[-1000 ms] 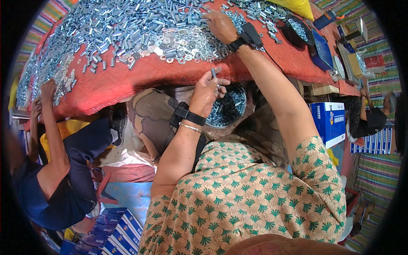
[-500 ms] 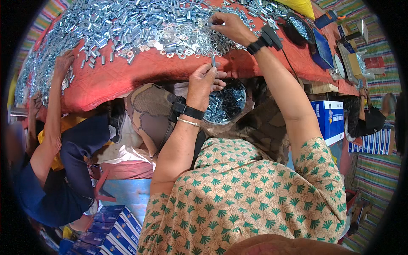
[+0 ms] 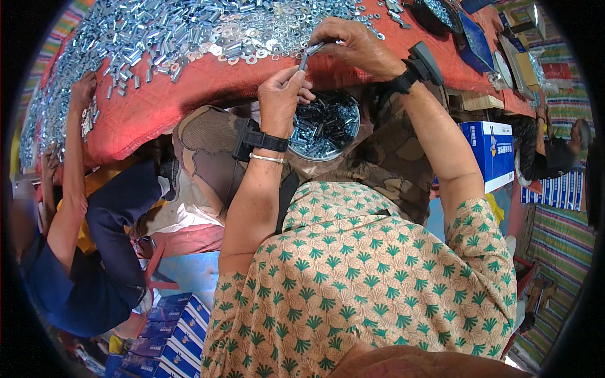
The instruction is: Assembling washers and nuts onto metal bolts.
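My left hand point(image 3: 280, 96) pinches a slim metal bolt point(image 3: 304, 61) upright between thumb and forefinger, over the front edge of the red-covered table. Touching the top of this bolt is my right hand point(image 3: 360, 51), its fingers closed on a small tube-like metal sleeve point(image 3: 315, 48), partly hidden by the fingertips. Just below both hands, a round tub point(image 3: 358, 131) full of dark and silvery metal parts point(image 3: 324, 129) sits at my lap. Beyond my hands a wide heap of metal sleeves point(image 3: 170, 31) and flat washers point(image 3: 252, 58) spreads across the table.
At the left a co-worker's hand point(image 3: 83, 91) rests by the heap's edge. Blue-and-white boxes stand at the right point(image 3: 493, 154) and lower left point(image 3: 167, 334). A black bowl of small parts point(image 3: 436, 14) and a blue tray point(image 3: 474, 43) lie on the table's right.
My right hand has come from the washers back toward me and met the bolt in my left hand. The left hand has shifted slightly left and up in the picture; the whole view has shifted too.
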